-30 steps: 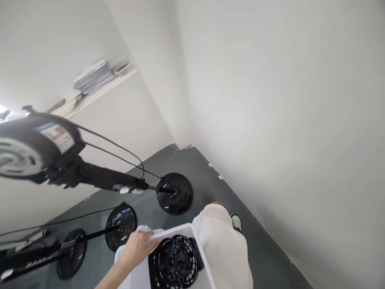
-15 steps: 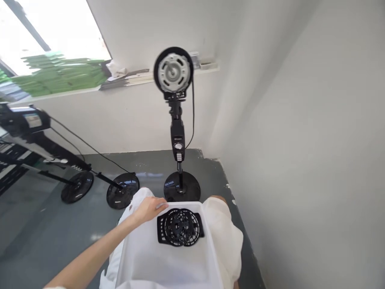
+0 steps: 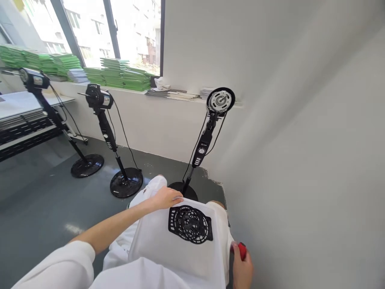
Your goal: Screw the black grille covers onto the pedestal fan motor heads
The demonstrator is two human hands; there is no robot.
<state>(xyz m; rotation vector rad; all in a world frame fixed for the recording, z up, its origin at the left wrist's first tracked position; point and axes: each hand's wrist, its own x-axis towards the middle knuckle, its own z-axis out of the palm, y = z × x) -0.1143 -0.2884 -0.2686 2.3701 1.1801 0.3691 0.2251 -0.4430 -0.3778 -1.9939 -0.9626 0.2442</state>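
A white plastic tray [image 3: 162, 253] rests on my lap, tilted slightly. My left hand [image 3: 167, 198] is closed over its far rim. Near that far end of the tray lie black round slotted plastic parts [image 3: 191, 224], overlapping one another. At the lower right, my right hand [image 3: 243, 269] is wrapped around a red object with a black end [image 3: 242, 250]; most of it is hidden by the fingers, so its kind is unclear. Just beyond the tray stands a black pedestal fan [image 3: 202, 150] without blades or guard, its round metal motor face [image 3: 220, 101] turned toward me.
Two more bladeless pedestal fans [image 3: 105, 128] [image 3: 48, 104] stand to the left on round bases. Green stacks [image 3: 123, 76] line the windowsill. A white table [image 3: 33, 104] is at far left. Close on my right is a plain wall [image 3: 315, 160].
My view has swung left, bringing more window and fans into sight. My right hand has come into view with the red object. My left hand stays on the tray rim.
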